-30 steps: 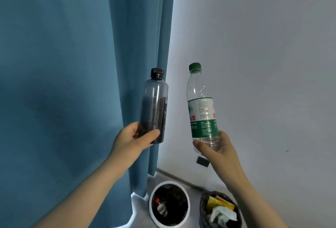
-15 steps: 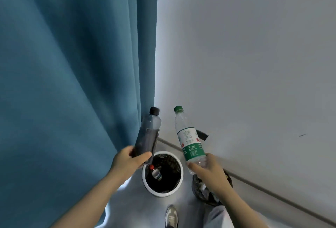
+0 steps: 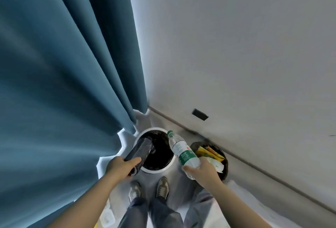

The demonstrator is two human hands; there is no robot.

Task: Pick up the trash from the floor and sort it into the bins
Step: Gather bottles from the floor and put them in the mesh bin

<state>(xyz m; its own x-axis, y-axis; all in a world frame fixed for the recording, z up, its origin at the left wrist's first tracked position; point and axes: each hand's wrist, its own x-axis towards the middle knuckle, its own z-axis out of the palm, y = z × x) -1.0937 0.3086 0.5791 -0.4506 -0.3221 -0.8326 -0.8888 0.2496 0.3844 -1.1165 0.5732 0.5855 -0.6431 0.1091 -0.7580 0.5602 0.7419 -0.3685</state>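
left hand (image 3: 121, 164) gripping dark bottle (image 3: 141, 151) over white bin (image 3: 154, 168), right hand (image 3: 203, 170) wrapped round green-label bottle (image 3: 182, 152), second bin (image 3: 222, 172) probably paper scraps, lower right

Only the clear bottle (image 3: 183, 152) carries print: a white and green label with a few red characters at its edge and lines of small text on the white part. All of it is too blurred to read. Nothing is legible on the dark bottle (image 3: 141, 150) or the yellow wrapper (image 3: 209, 152).

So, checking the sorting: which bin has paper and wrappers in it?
The black bin on the right, beside the right hand; yellow wrappers and white paper show inside. The white-rimmed bin looks dark inside.
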